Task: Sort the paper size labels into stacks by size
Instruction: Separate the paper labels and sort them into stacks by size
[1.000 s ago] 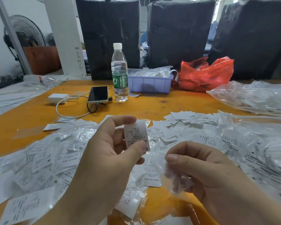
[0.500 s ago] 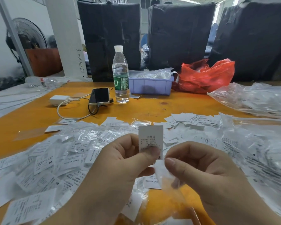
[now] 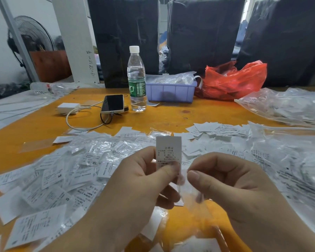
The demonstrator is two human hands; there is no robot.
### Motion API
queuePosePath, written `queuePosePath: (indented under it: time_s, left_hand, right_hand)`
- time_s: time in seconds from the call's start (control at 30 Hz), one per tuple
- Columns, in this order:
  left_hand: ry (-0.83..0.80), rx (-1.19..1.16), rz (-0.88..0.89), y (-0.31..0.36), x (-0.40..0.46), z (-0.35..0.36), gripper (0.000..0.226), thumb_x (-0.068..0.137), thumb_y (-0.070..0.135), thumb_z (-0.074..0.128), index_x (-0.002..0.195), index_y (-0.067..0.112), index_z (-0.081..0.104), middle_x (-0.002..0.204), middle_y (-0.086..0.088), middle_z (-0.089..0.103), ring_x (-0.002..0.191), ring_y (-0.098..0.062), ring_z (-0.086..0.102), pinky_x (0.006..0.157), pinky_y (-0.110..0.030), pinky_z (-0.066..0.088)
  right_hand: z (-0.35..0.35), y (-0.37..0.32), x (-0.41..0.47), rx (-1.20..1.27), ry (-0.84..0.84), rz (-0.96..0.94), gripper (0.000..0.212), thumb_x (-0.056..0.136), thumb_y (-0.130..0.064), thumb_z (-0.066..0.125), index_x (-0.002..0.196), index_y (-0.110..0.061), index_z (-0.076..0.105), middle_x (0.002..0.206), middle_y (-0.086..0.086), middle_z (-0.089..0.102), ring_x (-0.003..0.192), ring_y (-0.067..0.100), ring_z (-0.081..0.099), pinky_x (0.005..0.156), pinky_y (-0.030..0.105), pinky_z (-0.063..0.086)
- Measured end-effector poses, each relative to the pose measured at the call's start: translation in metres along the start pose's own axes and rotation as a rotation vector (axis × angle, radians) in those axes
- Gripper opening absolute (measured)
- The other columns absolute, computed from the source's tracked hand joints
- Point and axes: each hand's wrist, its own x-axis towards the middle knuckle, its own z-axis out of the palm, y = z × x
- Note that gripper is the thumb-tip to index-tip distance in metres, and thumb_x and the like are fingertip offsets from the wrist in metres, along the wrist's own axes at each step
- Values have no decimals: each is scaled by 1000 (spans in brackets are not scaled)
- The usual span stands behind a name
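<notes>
Your left hand (image 3: 135, 180) pinches a label (image 3: 168, 151) upright above the orange surface (image 3: 171, 117), your right hand (image 3: 231, 180) beside it pinching a clear wrapper (image 3: 187, 190), loose labels (image 3: 58, 171) heaped beyond, a water bottle (image 3: 136, 79) farther back.

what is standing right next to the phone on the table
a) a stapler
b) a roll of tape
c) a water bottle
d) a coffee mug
c: a clear water bottle with a white cap and green label stands upright just right of the phone on the orange table.
</notes>
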Motion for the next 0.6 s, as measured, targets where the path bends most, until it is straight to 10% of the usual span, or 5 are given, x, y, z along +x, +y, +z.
queuePosePath:
  time_s: [0.3,0.6]
  left_hand:
    - [62,2,80,-2,0,0,9,82,27,71,87,34,74,76,-2,73,64,-13,68,49,-24,52]
    - [-107,-19,31,-3,-4,6,20,80,31,59,89,29,76,80,2,71,69,-12,66,54,-26,54]
  right_hand:
    - [5,-3,-2,71,-87,18,9,66,-28,73,70,-19,74,52,0,58,49,13,51,48,22,41]
    - [2,3,-1,-13,21,21,13,71,-32,68,75,-21,71,54,7,63,46,17,58,52,36,48]
